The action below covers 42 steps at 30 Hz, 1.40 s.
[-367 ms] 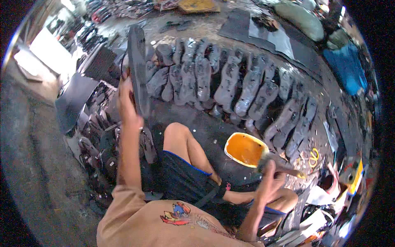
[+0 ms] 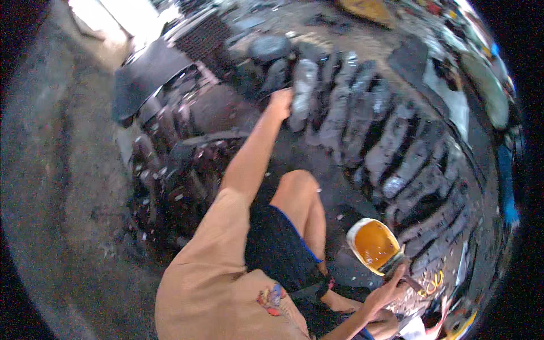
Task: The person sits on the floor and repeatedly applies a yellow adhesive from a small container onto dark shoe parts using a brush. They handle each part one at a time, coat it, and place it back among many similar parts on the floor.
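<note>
My left hand (image 2: 280, 105) reaches forward to the row of shoe soles. It is closed at the left edge of a shiny, wet-looking shoe sole (image 2: 305, 90); its fingertips are partly hidden and blurred. Low on the right, my right hand (image 2: 392, 288) grips a brush (image 2: 415, 283) by its handle. The dark bristles are at the near rim of a pale tub (image 2: 353, 233), which holds orange-yellow liquid (image 2: 374, 243).
Several dark soles (image 2: 391, 141) lie side by side, curving away to the right. Dark sheets (image 2: 150, 73) and a heap of scraps (image 2: 198, 164) are at the left. Yellow-handled scissors (image 2: 433, 283) rest beyond the brush. My bent knee (image 2: 300, 190) rises between the tub and my left arm.
The upright dark sole in my left hand has come down to the row's left end. My right hand has brought the brush back to the tub's rim. The view has turned left.
</note>
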Available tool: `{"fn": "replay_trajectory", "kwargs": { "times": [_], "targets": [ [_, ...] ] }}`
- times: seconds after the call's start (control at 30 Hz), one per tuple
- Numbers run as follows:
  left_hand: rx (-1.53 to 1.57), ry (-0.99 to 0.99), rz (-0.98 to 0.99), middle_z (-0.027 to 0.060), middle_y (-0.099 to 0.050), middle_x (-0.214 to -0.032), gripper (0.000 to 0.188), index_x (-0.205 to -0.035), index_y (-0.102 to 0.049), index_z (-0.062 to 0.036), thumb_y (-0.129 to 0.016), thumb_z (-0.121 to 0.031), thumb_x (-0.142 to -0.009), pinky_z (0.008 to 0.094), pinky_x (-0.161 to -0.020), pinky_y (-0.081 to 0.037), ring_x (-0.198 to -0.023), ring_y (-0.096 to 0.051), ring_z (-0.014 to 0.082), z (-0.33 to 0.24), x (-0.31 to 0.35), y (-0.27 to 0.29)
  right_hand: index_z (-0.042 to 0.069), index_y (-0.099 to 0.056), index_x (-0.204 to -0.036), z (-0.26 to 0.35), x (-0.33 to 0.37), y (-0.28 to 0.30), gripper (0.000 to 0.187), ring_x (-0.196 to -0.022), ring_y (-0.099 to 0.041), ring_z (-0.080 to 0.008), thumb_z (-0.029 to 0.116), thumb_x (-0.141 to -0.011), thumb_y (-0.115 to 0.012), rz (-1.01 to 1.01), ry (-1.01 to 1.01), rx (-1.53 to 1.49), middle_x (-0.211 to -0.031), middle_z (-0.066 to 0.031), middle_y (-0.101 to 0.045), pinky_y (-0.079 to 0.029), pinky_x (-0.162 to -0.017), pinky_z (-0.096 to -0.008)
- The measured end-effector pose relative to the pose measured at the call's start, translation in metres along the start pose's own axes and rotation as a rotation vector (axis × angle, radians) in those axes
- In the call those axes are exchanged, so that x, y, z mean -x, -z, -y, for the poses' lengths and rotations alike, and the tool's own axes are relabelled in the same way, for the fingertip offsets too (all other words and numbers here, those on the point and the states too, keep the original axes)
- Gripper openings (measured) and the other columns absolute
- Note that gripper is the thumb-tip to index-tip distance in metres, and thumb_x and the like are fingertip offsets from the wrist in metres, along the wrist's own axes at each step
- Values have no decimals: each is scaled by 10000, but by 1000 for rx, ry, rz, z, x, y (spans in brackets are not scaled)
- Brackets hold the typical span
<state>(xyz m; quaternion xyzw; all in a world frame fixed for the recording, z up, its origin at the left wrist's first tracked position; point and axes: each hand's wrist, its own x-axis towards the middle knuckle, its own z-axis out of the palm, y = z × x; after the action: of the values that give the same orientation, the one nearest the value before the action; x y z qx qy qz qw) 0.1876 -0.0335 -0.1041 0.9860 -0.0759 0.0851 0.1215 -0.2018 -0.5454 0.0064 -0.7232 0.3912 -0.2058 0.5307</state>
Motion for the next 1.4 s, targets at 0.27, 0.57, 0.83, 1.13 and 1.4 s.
{"fn": "replay_trajectory", "kwargs": {
  "times": [0.27, 0.57, 0.83, 1.13, 1.4],
  "targets": [
    [-263, 518, -582, 203, -702, -1155, 475, -1138, -673, 11, -707, -362, -846, 474, -928, -541, -1025, -692, 391, 196, 141, 131, -31, -752, -1101, 27, -11, 40, 508, -905, -704, -328, 449, -949, -687, -455, 211, 669, -1049, -221, -753, -562, -860, -443],
    [-476, 1363, 31, 248, -563, -1383, 1045, -1360, -529, 82, -875, -641, -689, 423, -1005, -504, -1211, -603, 365, 365, 276, 91, 21, -774, -1019, 11, -23, -4, 185, -813, -722, -211, 151, -889, -794, 79, 404, 606, -909, -137, -757, -544, -752, -338],
    [-35, 672, -617, 199, -592, -1351, 672, -1322, -574, 38, -776, -261, -755, 454, -1079, -433, -1234, -563, 364, 221, 231, 143, 3, -705, -1082, 13, -22, 44, 231, -855, -656, -160, 204, -968, -708, -248, 230, 294, -959, -92, -747, -532, -810, -344],
    [94, -78, 90, 146, -591, -1435, 597, -1297, -664, -54, -671, 4, -703, 509, -1119, -376, -1328, -445, 397, -247, 356, 155, 7, -688, -1000, -25, 2, 63, 163, -844, -610, -86, 157, -935, -700, 133, -8, 286, -905, -42, -689, -496, -762, -270],
    [828, 334, 105, 95, -698, -1217, 355, -1196, -697, 14, -734, -146, -880, 344, -927, -514, -1027, -667, 225, -296, 315, 152, 4, -661, -1197, -7, -49, 101, 278, -798, -609, -145, 201, -1001, -656, -316, 292, 6, -1015, -54, -624, -542, -741, -313]
  ]
}}
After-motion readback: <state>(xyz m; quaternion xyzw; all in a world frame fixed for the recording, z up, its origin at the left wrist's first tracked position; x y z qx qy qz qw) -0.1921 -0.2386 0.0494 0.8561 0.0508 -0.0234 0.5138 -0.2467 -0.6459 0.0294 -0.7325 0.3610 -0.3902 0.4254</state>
